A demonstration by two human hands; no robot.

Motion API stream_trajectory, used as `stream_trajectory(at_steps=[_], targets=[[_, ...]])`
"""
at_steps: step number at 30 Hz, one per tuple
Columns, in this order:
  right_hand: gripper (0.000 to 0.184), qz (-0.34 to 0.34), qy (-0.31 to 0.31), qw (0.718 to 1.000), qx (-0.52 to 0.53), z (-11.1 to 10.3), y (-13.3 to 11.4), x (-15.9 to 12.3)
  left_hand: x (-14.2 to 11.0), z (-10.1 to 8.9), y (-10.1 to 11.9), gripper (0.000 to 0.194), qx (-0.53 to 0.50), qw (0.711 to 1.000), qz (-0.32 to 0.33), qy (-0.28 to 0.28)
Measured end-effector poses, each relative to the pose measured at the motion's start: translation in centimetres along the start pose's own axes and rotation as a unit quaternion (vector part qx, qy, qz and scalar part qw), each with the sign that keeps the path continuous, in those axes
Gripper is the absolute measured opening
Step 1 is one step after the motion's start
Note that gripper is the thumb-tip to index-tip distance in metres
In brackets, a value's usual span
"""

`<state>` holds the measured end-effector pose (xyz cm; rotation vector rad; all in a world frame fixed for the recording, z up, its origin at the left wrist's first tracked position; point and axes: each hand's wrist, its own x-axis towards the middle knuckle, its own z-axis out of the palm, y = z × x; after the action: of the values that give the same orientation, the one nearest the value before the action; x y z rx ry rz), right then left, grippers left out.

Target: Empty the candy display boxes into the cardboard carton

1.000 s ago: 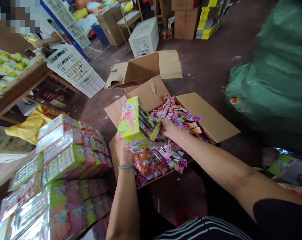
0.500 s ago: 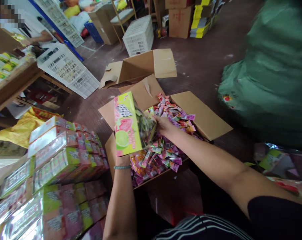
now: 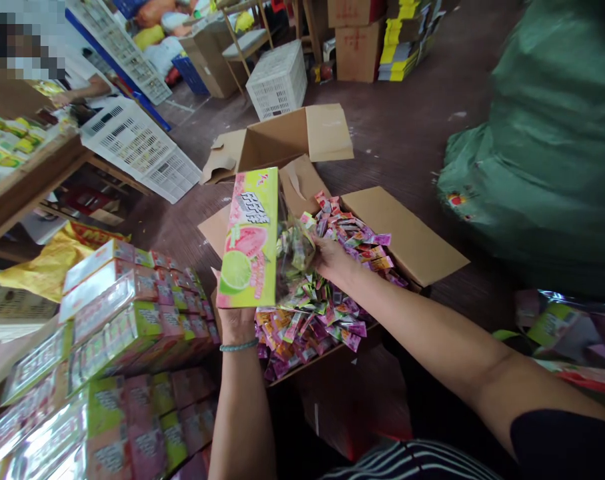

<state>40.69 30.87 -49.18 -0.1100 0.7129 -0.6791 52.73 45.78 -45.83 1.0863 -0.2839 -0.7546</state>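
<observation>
My left hand holds a yellow-green and pink candy box from below, above an open carton. Guava-like fruit and a lime are printed on its face; the box hides most of the fingers. At the box's right side, my right hand is closed around small green candy packets, its fingertips partly hidden among them. Clear plastic shows along that side. Loose purple, orange and red candy packets fill the carton underneath.
Stacked candy boxes stand on the left, by a yellow bag. Beyond the carton lies another open carton. A big green sack is on the right. White crates and a co-worker are at the back left.
The candy box has tilted and shifted slightly left and up, showing its printed face more squarely. My right hand stays at its side. The view has shifted a little.
</observation>
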Motion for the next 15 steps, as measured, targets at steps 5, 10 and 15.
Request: stream_trajectory(at_steps=[5, 10, 15], targets=[[0.015, -0.020, 0.007, 0.999, 0.030, 0.0, 0.5, 0.2, 0.3, -1.0, -0.2, 0.040, 0.022, 0.998, 0.047, 0.031], [0.015, -0.047, 0.018, 0.999, 0.014, -0.4, 0.6, 0.7, 0.3, -2.3, 1.1, 0.069, 0.072, 0.997, 0.023, 0.007], [0.021, -0.058, -0.043, 0.997, -0.023, -0.5, 0.7, 0.2, -0.9, -3.1, 1.3, 0.070, 0.217, 0.976, 0.000, 0.007]])
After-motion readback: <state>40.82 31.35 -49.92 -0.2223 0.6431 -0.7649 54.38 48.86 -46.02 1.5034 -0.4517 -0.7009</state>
